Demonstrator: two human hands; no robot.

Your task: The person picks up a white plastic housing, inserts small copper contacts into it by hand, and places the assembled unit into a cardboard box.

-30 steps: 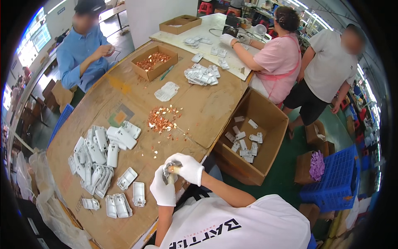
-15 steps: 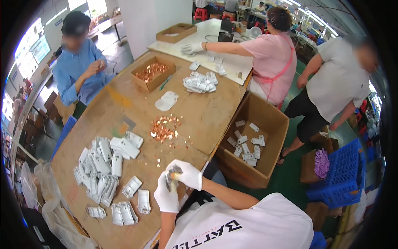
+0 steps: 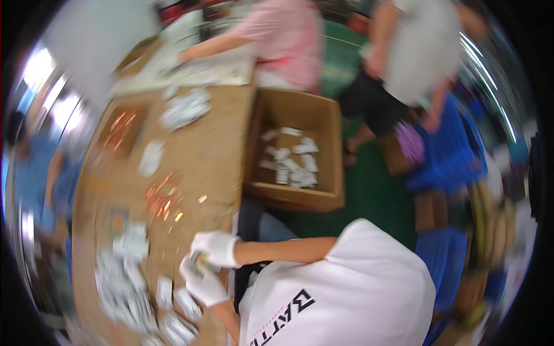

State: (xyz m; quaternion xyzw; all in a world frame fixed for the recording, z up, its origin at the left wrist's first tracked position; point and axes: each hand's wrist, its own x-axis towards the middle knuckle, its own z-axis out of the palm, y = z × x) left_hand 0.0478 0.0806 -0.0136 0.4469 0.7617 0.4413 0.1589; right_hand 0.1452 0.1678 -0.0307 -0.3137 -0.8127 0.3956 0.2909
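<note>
My left hand (image 3: 203, 281) and my right hand (image 3: 216, 249), both in white gloves, meet at the table's near edge. Their fingers are closed around a small greyish part (image 3: 200, 258), mostly covered and blurred, so its kind is unclear. Left of them lies a heap of white plastic casings (image 3: 118, 282). A few single casings (image 3: 165, 292) rest between that heap and my left hand. Beyond my hands, loose copper-coloured metal pieces (image 3: 163, 198) are scattered over the cardboard-covered table (image 3: 213, 150).
A large cardboard box (image 3: 332, 193) with several white casings stands right of the table. Farther off are a box of copper pieces (image 3: 120, 131) and another casing pile (image 3: 186, 108). People are at the far side, left and right; blue crates (image 3: 453, 150) stand at right.
My view has swung to the right, so the table and boxes sit farther left and the picture is smeared. My hands stay together, closed around the small part.
</note>
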